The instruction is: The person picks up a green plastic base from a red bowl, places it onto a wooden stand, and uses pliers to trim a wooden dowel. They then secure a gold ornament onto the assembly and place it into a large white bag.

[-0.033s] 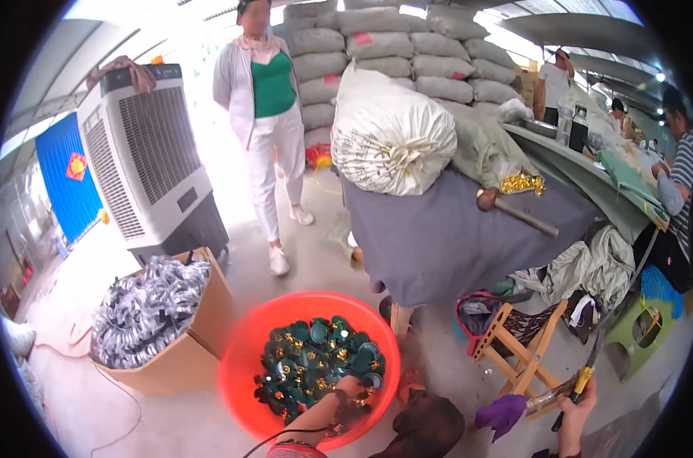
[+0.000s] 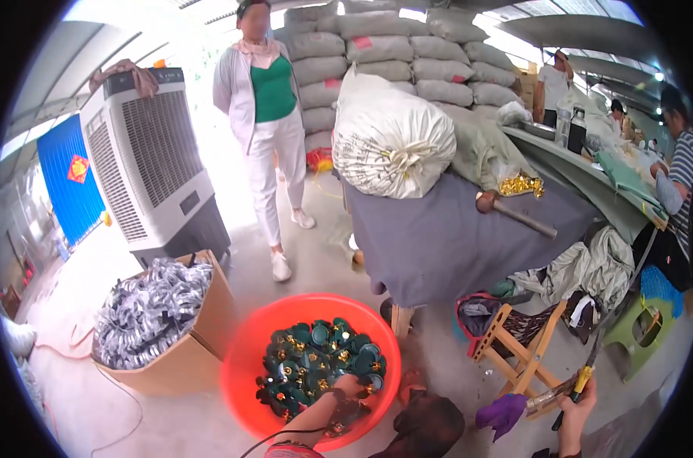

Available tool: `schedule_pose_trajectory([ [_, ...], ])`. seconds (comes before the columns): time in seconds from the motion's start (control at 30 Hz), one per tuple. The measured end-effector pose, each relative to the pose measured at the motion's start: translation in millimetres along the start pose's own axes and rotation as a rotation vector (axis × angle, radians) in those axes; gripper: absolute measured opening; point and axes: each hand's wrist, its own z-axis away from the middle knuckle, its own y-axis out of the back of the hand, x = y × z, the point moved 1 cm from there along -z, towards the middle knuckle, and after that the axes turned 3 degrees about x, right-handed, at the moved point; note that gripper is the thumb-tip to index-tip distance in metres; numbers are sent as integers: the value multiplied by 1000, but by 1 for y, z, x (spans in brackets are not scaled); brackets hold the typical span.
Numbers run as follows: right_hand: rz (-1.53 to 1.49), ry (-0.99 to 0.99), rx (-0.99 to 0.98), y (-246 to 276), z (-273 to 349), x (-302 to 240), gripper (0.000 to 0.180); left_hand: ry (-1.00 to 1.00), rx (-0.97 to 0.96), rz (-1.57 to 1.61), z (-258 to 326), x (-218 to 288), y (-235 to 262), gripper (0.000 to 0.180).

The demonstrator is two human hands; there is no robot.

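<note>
My left hand (image 2: 350, 385) reaches down into a red-orange plastic basin (image 2: 243, 362), against the right side of a heap of dark green round pieces with gold-coloured metal parts (image 2: 308, 366). Its fingers are mostly hidden among the pieces, so I cannot tell what they hold. At the lower right, my right hand (image 2: 581, 398) is closed round a yellow-and-black handled tool (image 2: 582, 380), which looks like a screwdriver with a slim shaft pointing up. Beside that hand, a clear brownish rod (image 2: 541, 401) runs left to a bunched purple cloth (image 2: 499, 416).
Left of the basin stands a cardboard box (image 2: 201, 324) of grey plastic-wrapped pieces, before an air cooler (image 2: 151, 145). Ahead, a grey-covered table (image 2: 453, 244) carries a white sack (image 2: 392, 137) and a hammer (image 2: 518, 214). A wooden folding stool (image 2: 522, 351) stands right; a person (image 2: 274, 114) faces me.
</note>
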Motion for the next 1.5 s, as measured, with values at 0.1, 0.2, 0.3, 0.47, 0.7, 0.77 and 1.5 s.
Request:
schedule_pose_trajectory([
  [0.1,-41,5,76,7,8,-8,58,204,112,607,33,66,69,28],
  [0.2,73,86,-7,19,19,-26,51,-56,190,837,57,143,135,20],
  [0.3,152,269,111,29,25,-31,49,-323,-94,1166,70,256,167,26],
  [0.47,246,417,70,19,9,-54,57,-418,-488,1150,89,369,114,22],
  [0.7,480,689,86,28,9,-62,52,-10,-569,1039,61,390,-58,14],
  [0.77,569,700,57,27,12,-57,53,-2,-519,1024,61,384,-77,14],
  [1.5,718,828,-376,-18,1,23,60,-830,208,630,68,397,-87,15],
])
